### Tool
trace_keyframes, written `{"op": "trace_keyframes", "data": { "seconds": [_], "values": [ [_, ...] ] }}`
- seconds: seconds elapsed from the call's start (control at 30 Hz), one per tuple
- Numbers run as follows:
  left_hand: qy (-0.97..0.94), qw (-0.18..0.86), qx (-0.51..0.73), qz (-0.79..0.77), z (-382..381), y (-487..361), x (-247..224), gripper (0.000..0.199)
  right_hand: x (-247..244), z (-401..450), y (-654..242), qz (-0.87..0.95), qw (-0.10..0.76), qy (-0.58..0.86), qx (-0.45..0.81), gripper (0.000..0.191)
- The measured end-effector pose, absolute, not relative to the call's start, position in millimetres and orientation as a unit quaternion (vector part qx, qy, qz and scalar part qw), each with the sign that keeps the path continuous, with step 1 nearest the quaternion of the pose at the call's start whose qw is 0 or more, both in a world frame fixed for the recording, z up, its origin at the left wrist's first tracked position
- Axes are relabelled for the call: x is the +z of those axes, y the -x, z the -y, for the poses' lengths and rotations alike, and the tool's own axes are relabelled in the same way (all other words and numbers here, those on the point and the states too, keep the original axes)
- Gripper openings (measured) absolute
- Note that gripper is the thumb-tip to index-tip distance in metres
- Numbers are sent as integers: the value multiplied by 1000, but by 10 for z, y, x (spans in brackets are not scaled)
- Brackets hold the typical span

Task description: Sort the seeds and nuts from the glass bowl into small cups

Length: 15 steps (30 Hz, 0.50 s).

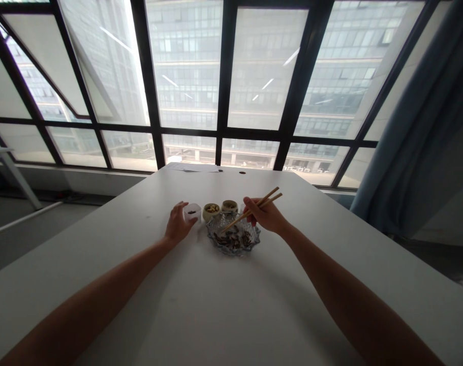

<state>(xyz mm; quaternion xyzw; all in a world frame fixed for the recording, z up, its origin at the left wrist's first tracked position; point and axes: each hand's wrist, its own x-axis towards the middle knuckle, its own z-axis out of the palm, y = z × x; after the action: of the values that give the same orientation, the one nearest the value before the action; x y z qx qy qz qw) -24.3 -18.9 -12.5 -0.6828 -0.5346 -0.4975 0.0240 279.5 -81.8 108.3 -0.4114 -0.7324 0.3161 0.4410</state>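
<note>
My left hand [180, 222] grips a small translucent white cup [193, 215] from its left side, thumb in front and fingers behind. A few dark bits lie in the cup. My right hand [262, 213] holds a pair of wooden chopsticks [250, 211], their tips pointing down and left over a clear glass bowl [254, 243]. Dark, flat pieces fill the bottom of that bowl. Behind it stand two small greenish-yellow pots, the left one [209, 217] with yellowish pieces, the right one [230, 203] with contents too small to name. Part of another translucent object shows behind my right fingers.
Everything stands on a long white table [216, 310]. White sheets of paper [195, 167] lie at its far edge, near two dark round spots. Large windows rise beyond, and a blue curtain [402, 132] hangs at the right.
</note>
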Motion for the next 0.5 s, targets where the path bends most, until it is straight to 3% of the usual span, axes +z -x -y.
{"op": "trace_keyframes", "data": {
  "seconds": [0.23,0.5],
  "values": [
    [635,8,-525,568,130,287,-185,53,995,861,-2678,756,382,390,362,58],
    [659,-63,-490,567,77,311,-251,70,969,760,-2754,711,428,417,371,62]
  ]
}}
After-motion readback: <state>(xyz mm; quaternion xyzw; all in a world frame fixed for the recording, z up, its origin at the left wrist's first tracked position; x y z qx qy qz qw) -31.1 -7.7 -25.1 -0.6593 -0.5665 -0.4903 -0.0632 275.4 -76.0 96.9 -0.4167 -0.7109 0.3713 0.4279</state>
